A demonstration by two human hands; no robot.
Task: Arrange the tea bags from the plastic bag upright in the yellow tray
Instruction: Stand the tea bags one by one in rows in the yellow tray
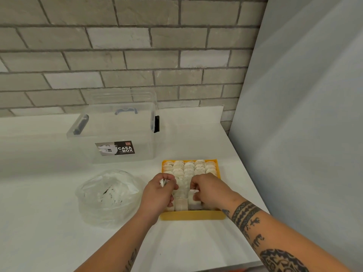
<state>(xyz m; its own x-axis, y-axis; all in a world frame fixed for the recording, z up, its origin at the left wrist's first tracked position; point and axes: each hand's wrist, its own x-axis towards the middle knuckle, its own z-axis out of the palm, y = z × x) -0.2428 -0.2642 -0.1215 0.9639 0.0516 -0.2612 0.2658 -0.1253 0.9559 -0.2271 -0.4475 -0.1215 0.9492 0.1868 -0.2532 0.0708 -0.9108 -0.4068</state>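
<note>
found yellow tray (pixel 190 215) on white counter (pixel 39 193), near its right edge, packed with tea bags (pixel 189 167) standing in rows. noted left hand (pixel 158 192) over tray's left side, fingers curled round a small white bundle (pixel 162 182); tags or a bag, cannot tell which. noted right hand (pixel 209 190) over near rows, fingertips pinching top of one of them. judged step: seating that bag upright in front rows. keep pinch high, lower straight into the gap, brace neighbours with other hand against toppling. plastic bag (pixel 110 195) left of tray, looking near empty, dark specks inside. read "casa box" on label (pixel 115 148) of clear storage box (pixel 110 124) behind; smaller print illegible.
</note>
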